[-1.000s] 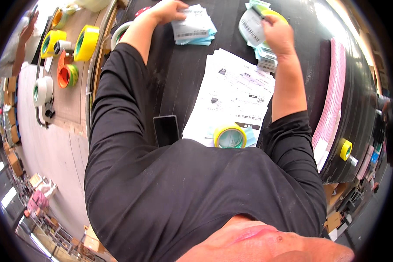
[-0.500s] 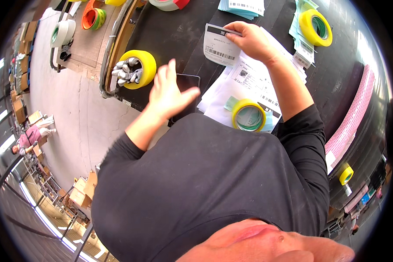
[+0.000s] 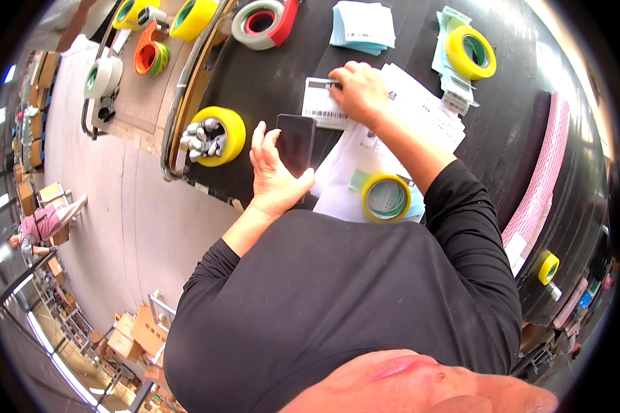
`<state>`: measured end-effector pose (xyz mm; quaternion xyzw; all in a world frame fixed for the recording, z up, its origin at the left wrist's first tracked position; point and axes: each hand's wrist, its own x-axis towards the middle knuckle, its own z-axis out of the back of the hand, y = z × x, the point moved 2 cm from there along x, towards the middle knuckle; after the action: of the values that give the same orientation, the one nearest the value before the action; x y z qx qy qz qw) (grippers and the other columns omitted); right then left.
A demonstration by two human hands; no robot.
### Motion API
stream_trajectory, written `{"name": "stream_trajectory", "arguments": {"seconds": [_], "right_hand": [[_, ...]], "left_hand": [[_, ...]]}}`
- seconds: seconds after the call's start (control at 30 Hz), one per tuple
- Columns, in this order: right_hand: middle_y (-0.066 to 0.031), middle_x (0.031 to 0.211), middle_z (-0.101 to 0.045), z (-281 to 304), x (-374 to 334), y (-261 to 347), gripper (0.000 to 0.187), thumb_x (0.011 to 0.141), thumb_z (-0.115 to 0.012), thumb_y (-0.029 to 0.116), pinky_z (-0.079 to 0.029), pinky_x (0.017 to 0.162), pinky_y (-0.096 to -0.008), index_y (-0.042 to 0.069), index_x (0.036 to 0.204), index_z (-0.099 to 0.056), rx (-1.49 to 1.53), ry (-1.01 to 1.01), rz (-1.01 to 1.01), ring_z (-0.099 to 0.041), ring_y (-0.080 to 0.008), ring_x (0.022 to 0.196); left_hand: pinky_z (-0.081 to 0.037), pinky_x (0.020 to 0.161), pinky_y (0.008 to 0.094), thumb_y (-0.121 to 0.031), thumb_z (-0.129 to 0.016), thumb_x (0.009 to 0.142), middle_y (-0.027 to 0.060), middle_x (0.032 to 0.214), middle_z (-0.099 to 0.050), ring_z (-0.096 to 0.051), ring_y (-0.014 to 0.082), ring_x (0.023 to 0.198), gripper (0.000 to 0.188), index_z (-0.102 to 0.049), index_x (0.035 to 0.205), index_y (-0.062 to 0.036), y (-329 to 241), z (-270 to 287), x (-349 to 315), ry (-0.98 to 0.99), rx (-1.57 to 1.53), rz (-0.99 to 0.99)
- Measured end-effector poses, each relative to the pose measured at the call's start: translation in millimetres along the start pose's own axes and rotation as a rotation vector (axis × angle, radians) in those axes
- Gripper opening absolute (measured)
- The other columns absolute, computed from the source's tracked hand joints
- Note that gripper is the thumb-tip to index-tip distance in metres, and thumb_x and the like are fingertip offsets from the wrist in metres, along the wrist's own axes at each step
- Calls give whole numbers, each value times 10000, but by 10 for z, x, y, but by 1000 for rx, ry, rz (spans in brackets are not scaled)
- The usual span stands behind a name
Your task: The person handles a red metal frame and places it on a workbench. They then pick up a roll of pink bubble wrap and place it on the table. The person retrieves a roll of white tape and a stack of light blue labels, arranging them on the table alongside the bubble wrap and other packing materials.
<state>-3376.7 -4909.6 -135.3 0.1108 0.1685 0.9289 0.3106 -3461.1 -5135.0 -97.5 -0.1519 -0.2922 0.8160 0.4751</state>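
My left hand has its fingers along one side of a black phone and its thumb along the other, gripping it near the table's front edge. A white printed label with a barcode is pinched at its upper right corner by my right hand. My right forearm passes over a spread stack of white printed sheets. On the sheets' near end lies a yellow tape roll, close to my chest.
A yellow tape roll with grey gloves inside stands at the table's left edge. Farther back are a grey-and-red roll, pale blue labels and another yellow roll. Pink wrap lies right; a person is far left.
My left hand has come onto the phone, which has shifted slightly away from me. The label has come down and left in my right hand, and lies nearer the phone.
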Motion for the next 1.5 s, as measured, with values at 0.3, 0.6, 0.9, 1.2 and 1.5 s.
{"name": "stream_trajectory", "arguments": {"seconds": [0.3,0.6,0.9,1.2,1.5], "right_hand": [[-75,1119,-614,532,162,-434,281,791,-713,231,-446,951,-389,141,1055,-682,55,-375,-69,-549,-290,1106],[-160,1508,-344,200,683,-962,1018,658,-801,483,-282,1147,-395,130,1482,-320,-16,-205,-58,-339,-322,1391],[-229,1286,-573,85,697,-1169,721,844,-691,437,-415,1020,-353,-41,1342,-482,690,-478,-217,-559,-322,1196],[-100,1173,-602,154,654,-1418,482,891,-639,199,-413,975,-311,-21,1295,-495,1481,-818,-264,-561,-176,1062],[-153,1269,-527,162,644,-1320,796,751,-798,139,-437,1002,-331,-34,1389,-354,1221,-696,-150,-546,-223,1145]], "left_hand": [[-318,1085,482,-363,-813,670,171,1466,-315,-326,384,1293,930,-349,1404,-30,-131,-191,657,153,297,-151],[-371,1046,452,-295,-764,758,283,1279,-532,-465,400,1237,841,-349,1379,90,-470,-719,2226,24,-233,-183],[-173,1128,476,-454,-707,799,200,1437,-402,-308,365,1352,895,-298,1442,15,-755,-867,2125,50,-138,-388],[-335,1071,458,-341,-742,797,287,1309,-473,-449,413,1239,852,-297,1424,28,-463,-902,2143,-41,-267,-248],[-344,1040,471,-335,-729,779,252,1278,-539,-485,392,1226,852,-296,1397,60,-365,-959,2331,-10,-359,-139]]}}
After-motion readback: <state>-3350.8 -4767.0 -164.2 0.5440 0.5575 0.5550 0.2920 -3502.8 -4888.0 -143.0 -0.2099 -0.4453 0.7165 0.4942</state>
